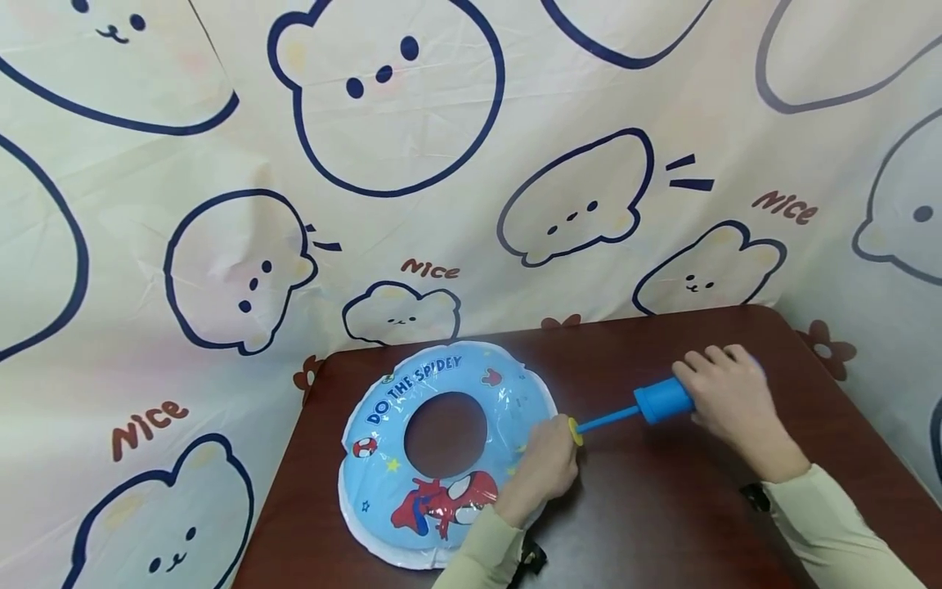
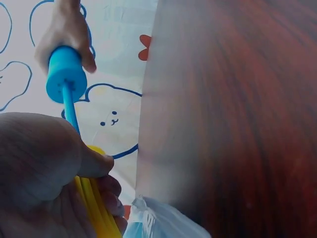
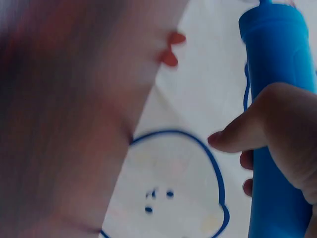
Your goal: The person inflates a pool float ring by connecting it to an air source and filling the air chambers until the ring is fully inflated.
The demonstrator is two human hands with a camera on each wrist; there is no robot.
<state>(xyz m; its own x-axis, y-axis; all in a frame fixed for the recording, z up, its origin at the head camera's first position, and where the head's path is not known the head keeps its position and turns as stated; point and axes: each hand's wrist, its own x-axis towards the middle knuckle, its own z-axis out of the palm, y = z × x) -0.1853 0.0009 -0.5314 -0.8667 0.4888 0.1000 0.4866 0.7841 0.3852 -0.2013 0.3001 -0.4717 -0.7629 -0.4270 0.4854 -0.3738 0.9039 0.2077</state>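
Note:
My right hand is wrapped around the barrel of a blue hand pump, held tilted over the right side of the table. From the barrel's end a thin blue rod runs left to a yellow handle. My left hand grips that handle, its thumb laid across it in the left wrist view. Behind and beside the left hand lies a puffed-up light blue swim ring with "DO THE SPIDEY" lettering. The left hand and sleeve cover its right edge, so any valve there is hidden.
The dark brown table has rounded far corners. A white cloth printed with cartoon bears hangs behind it and along both sides. The swim ring takes up the table's left part.

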